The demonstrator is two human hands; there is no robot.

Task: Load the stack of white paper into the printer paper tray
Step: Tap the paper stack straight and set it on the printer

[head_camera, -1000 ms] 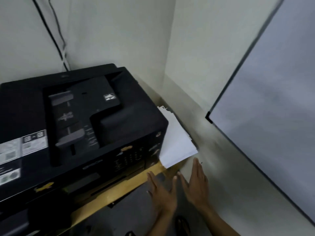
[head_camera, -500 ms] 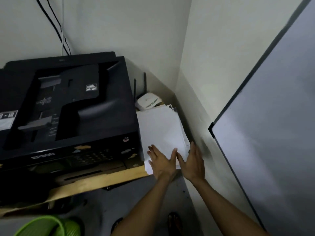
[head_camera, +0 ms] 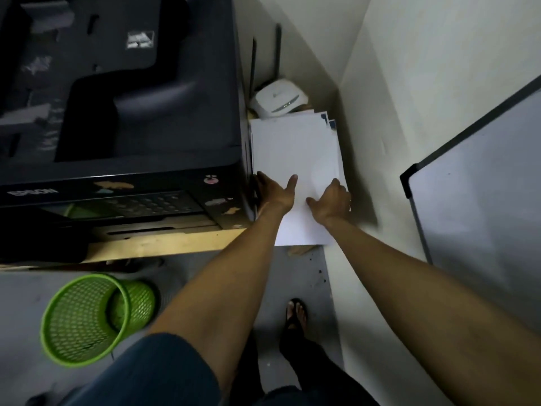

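Presently: printer [head_camera: 123, 112], black, on wooden counter [head_camera: 164, 244]; stack of white paper [head_camera: 295, 159] beside its right flank, overhanging counter edge, likely limp, slippery between sheets, best held at both long edges; left hand [head_camera: 273, 191] and right hand [head_camera: 332, 200] gripping those edges

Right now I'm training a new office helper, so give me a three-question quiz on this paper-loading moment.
1. True or false: the paper stack lies on top of the printer.
2. What white device sits behind the stack? A) router B) kettle C) lamp
3. Fill in: the green basket on the floor lies on its ____.

Key: 1. False: it lies beside the printer, with the left hand and right hand on its near end. 2. A, the router. 3. side.
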